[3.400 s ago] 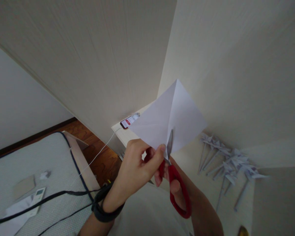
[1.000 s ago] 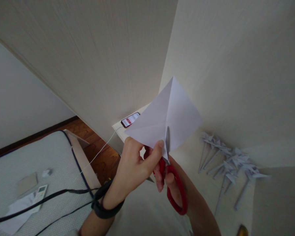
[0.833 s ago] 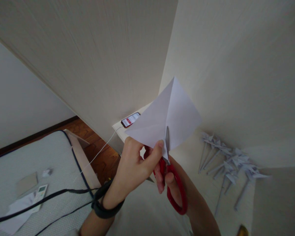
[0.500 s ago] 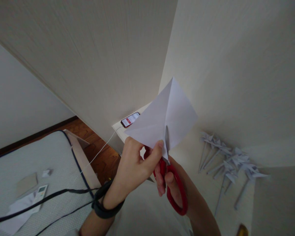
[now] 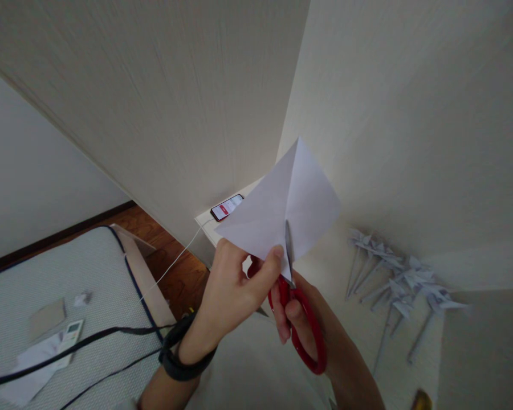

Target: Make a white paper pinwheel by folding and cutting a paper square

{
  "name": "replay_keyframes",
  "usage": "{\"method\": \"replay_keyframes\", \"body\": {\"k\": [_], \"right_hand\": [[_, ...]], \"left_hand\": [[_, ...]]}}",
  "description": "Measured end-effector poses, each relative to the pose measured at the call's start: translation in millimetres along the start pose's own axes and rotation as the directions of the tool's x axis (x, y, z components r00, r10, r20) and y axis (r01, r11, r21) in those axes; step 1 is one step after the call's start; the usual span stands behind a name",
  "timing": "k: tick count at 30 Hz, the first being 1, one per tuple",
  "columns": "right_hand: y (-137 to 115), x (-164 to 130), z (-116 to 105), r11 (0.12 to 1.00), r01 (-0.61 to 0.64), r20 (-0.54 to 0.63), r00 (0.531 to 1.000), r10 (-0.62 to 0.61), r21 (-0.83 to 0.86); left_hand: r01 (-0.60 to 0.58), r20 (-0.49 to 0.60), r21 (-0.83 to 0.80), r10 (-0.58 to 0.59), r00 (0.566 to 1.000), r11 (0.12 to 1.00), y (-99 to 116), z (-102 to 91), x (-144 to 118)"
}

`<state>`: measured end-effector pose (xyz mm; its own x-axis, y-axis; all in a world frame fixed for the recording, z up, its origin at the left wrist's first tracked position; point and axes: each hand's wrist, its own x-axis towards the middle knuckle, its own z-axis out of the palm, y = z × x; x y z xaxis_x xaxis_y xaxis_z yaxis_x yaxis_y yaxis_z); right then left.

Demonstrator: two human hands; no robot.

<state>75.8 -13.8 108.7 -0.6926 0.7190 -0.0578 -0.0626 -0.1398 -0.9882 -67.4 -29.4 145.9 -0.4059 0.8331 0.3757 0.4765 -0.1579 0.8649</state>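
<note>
White paper [image 5: 270, 212] at the blades of the red-handled scissors [image 5: 298, 296]; left hand [image 5: 236, 285], just left of them, grip pinched on its lower corner; right hand [image 5: 301, 324] grip curled through their loops; visible blade has swung in to the crease, so cut's likely advancing; other blade hidden; stick-mounted paper pieces [image 5: 399, 278] right of scissors blurry.

Lt is dim on pale walls [image 5: 402, 131], brn flr [image 5: 188, 279] & bed [image 5: 96, 265].

The wall [image 5: 393, 131] bars passage beyond the paper [image 5: 310, 199].
</note>
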Motion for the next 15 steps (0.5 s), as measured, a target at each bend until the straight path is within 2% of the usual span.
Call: {"method": "replay_keyframes", "body": {"k": [6,11,15], "right_hand": [[-3.6,1.0,-0.3,0.997,0.074,0.027,0.997,-0.073,-0.035],[-7.3,3.4,0.3,0.998,0.054,0.004,0.999,-0.054,-0.01],[-5.7,4.1,-0.7,0.999,0.054,0.032,0.998,-0.054,-0.002]], "left_hand": [[0.089,-0.001,-0.033,-0.089,0.996,0.996,-1.1,1.1,-1.0],[0.115,-0.072,-0.047,-0.118,0.99,0.992,1.8,2.0,-1.2],[0.12,-0.072,-0.041,-0.122,0.99,0.992,2.5,2.3,-2.4]]}}
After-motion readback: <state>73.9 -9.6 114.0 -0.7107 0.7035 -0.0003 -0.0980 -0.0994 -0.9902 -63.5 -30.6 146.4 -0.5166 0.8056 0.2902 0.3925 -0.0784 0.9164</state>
